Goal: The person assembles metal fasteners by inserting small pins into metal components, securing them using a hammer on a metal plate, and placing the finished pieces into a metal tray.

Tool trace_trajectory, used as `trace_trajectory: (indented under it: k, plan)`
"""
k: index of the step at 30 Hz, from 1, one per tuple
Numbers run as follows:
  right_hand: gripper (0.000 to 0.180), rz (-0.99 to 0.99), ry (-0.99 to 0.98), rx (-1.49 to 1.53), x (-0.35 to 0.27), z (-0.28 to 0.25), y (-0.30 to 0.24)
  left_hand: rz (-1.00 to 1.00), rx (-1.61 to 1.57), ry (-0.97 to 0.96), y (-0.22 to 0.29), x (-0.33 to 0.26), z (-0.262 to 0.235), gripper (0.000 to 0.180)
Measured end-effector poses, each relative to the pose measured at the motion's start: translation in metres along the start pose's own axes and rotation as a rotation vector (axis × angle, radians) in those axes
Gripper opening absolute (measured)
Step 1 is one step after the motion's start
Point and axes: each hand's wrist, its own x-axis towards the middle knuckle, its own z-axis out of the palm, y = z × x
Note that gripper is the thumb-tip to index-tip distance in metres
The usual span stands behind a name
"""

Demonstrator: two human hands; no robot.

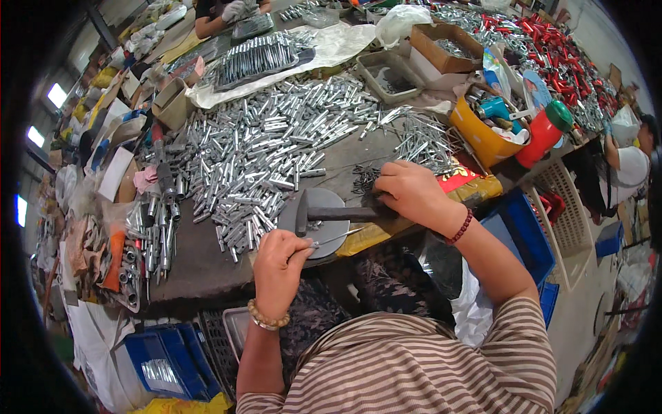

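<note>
Clearly, one thin metal rod (339,236) is pinched beside one hammer (341,214)

Nearest, two bracelets are worn: one of pale beads (267,316) on the left wrist, one of dark red beads (460,226) on the right. By the left hand (279,265), nearly closed, the rod is gripped at one end between thumb and finger; its free end is pointed rightward, across the near edge of one grey disc (324,199). The right hand (414,193) is curled, its fingertips bent down by the end of the hammer's handle; whether the handle or some small piece is held cannot be told.

The rod is judged to be light, stiff, rather slippery and not fragile, best taken in a fingertip pinch near one end. The hammer is judged to be head-heavy, best grasped well back along its handle.

Just beyond, one small heap of dark pieces (365,178) is partly covered by the right hand. Farther out, silvery tubes (262,138) are spread over the table (207,265), too many to be counted, with more thin rods (420,141) heaped at their right, likewise uncounted. Beside these, one yellow bucket (476,134) and one red bottle (545,134) are placed. Farthest, one co-worker's gloved hand (238,10) is seen.
</note>
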Motion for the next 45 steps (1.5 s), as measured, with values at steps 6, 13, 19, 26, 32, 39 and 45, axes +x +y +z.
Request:
trace_trajectory:
  k: [6, 13, 19, 26, 32, 39, 45]
  plan:
    - [0.017, -0.091, -0.090, -0.152, 0.008, 0.004, 0.008, 0.006, 0.037, 0.004, 0.002, 0.002, 0.000, 0.010]
    - [0.014, 0.215, 0.019, 0.017, 0.001, -0.007, 0.004, 0.021, 0.022, 0.037, -0.002, 0.001, 0.002, 0.010]
    - [0.017, 0.163, 0.016, 0.102, -0.012, -0.005, -0.001, 0.018, 0.021, 0.038, -0.001, 0.000, 0.002, 0.010]
    - [0.014, 0.033, -0.054, -0.097, 0.008, 0.005, -0.006, 0.010, 0.014, 0.024, -0.001, 0.000, 0.002, 0.010]
    - [0.009, -0.053, -0.235, -0.329, 0.022, 0.002, -0.007, 0.036, 0.016, 0.041, -0.003, -0.001, 0.004, 0.009]
    - [0.008, 0.187, -0.036, 0.391, 0.030, -0.008, -0.058, 0.036, 0.037, 0.059, -0.004, -0.002, 0.003, 0.010]
    - [0.025, -0.116, -0.005, 0.323, 0.036, 0.042, -0.100, 0.056, 0.097, 0.043, -0.010, -0.003, 0.005, 0.009]
